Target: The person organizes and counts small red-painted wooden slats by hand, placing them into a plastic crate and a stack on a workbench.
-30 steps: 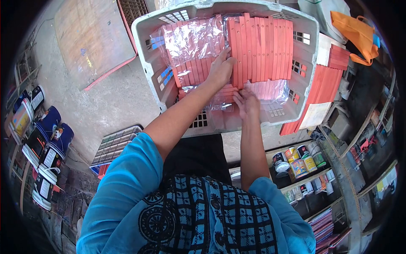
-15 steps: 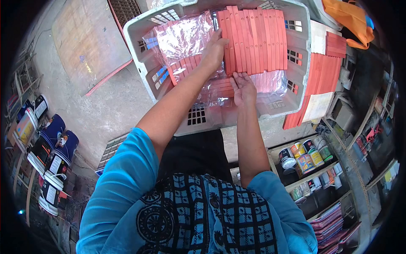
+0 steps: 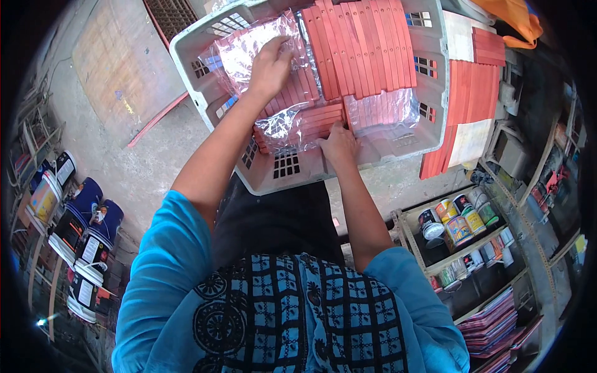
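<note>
Grey plastic crate [image 3: 395,144], with bundles of red strips inside. Left hand [image 3: 270,69] lies over the film-wrapped bundle [image 3: 301,87] in the crate's far-left part, fingers loosely bent, thumb a little apart. Right hand [image 3: 339,148] is inside the crate's near wall, about mid-length, fingers bent against the right end of the crosswise bundle [image 3: 311,124]. Fingertips partly hidden; cannot tell whether either hand has closed on film or wood.

Key relation: crosswise bundle sits in the crate's near-left part, leftward from the right fingers; its strips run lengthwise with the crate's near wall. Right hand is the nearer one. Bare strips [image 3: 364,53], in the crate's far-right part, run near to far, overlapping the wrapped pale bundle [image 3: 387,112] in the crate's near-right part.
</note>
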Action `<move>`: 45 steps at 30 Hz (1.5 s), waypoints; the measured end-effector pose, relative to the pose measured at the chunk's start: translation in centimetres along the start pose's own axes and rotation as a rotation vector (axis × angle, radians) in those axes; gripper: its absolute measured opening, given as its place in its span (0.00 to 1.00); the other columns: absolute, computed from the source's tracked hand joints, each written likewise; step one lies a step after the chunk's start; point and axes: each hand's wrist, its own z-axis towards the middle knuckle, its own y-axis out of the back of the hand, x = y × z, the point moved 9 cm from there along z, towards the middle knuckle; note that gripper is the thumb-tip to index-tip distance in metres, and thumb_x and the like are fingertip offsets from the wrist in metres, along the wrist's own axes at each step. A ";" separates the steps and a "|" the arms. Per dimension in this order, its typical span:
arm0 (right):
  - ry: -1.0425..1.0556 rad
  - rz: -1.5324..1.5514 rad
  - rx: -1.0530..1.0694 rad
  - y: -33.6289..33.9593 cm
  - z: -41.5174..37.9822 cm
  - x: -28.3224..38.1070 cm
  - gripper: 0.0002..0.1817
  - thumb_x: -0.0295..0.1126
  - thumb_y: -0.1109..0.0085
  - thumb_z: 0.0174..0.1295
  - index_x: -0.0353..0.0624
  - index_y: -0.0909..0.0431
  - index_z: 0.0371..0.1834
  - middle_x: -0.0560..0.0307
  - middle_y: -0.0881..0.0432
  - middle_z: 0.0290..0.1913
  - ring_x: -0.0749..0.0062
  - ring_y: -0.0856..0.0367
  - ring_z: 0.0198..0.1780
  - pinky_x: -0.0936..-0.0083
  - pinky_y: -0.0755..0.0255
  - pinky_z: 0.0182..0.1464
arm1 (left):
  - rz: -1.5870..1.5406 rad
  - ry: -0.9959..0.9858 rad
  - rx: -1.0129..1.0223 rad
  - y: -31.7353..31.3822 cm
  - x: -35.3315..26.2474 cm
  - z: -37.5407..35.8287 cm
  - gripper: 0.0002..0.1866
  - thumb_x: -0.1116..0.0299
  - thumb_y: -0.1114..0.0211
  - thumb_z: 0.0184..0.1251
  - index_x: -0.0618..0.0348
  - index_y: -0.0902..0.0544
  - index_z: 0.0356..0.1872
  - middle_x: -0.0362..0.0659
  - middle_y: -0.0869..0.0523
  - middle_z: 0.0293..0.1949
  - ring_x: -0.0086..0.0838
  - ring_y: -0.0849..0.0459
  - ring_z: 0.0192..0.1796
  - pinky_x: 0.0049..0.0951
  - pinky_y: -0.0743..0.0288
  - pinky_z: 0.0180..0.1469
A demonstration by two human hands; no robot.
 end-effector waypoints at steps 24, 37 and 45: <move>0.069 0.517 0.081 -0.9 3.5 -3.3 0.06 0.31 0.42 0.46 0.44 0.19 0.26 0.47 0.18 0.33 0.54 0.20 0.39 0.64 0.27 0.45 | 0.880 -0.092 0.190 -0.7 4.1 -5.5 0.39 0.63 0.44 0.52 0.44 0.47 0.69 0.50 0.55 0.71 0.46 0.54 0.72 0.55 0.53 0.67; 0.232 0.421 -0.042 -0.6 1.1 0.6 0.05 0.29 0.40 0.46 0.39 0.19 0.25 0.51 0.17 0.30 0.61 0.19 0.34 0.69 0.26 0.41 | 0.817 -0.161 0.220 -0.9 3.8 -5.1 0.39 0.62 0.44 0.52 0.44 0.46 0.69 0.49 0.54 0.71 0.48 0.52 0.71 0.54 0.53 0.68; -0.220 1.549 -0.091 0.7 3.9 -8.5 0.05 0.24 0.40 0.53 0.37 0.23 0.32 0.59 0.21 0.28 0.78 0.24 0.28 0.81 0.31 0.26 | 0.750 0.168 0.379 -2.8 4.3 -11.9 0.35 0.57 0.48 0.55 0.52 0.43 0.67 0.53 0.46 0.68 0.46 0.43 0.68 0.50 0.40 0.61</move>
